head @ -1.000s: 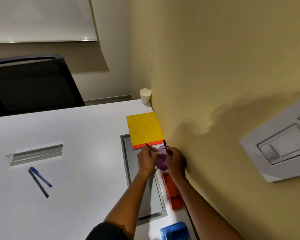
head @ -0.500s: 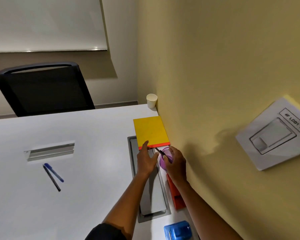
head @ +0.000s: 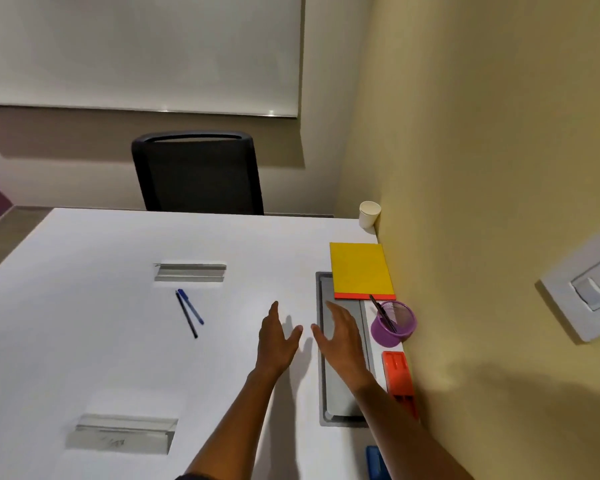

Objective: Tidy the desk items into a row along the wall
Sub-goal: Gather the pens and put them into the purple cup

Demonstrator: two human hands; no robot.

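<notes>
- While both hands, left hand (head: pixel 276 341) and right hand (head: pixel 340 337), hover empty with fingers spread, I log cup (head: pixel 369 214), yellow notebook (head: pixel 361 270), purple holder (head: pixel 394 323), red stapler (head: pixel 399 375) lined along wall at right.
- Two pens (head: pixel 189 311) left of centre remain, I judge.

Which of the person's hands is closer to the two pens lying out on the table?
The left hand. It hovers just right of the two pens; the right hand is farther right, over the grey tray.

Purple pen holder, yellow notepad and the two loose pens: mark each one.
purple pen holder (head: pixel 394 324): head view, on its mesh wall.
yellow notepad (head: pixel 360 269): head view, middle of the yellow cover.
two loose pens (head: pixel 189 311): head view, mid-barrel where they lie side by side.
</notes>
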